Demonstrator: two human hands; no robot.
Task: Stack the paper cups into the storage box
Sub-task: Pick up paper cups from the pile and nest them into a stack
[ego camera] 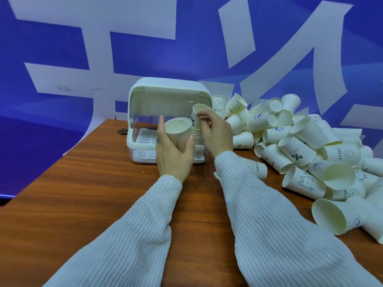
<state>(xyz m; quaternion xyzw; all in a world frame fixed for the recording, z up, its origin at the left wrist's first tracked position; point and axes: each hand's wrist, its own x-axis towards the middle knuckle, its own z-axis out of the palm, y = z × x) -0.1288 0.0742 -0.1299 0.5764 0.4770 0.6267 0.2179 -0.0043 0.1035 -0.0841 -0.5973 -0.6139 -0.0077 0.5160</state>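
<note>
Cups fill this head view. The left hand (173, 154) wraps its fingers (160, 129) and thumb round one cup (179, 131). That cup stands nearly upright, a bit tilted, with its open mouth up and toward the camera. The right hand (216, 131) pinches a second cup (198, 119) near its rim. This second cup also points mouth up, and it leans a little to the left. It sits just right of the first cup and a bit higher, almost touching it.

The next move, I think, is to drop one cup into the other. So the thing that matters is this: the two cups are side by side and nearly lined up the same way. The right cup looks like it must lift over the left cup's mouth and go straight down.

The box (167, 119) is white and stands right behind both hands, with its front open. Its slatted shelf looks bare, so I think no cups are inside yet. The left hand is nearer the opening.

A big pile (306, 154) of loose cups lies on the right, mostly on their sides. The right hand is nearer to it.

Everything rests on a brown wood bench (89, 183). Behind it hangs a blue wall (62, 48) with big white shapes.
</note>
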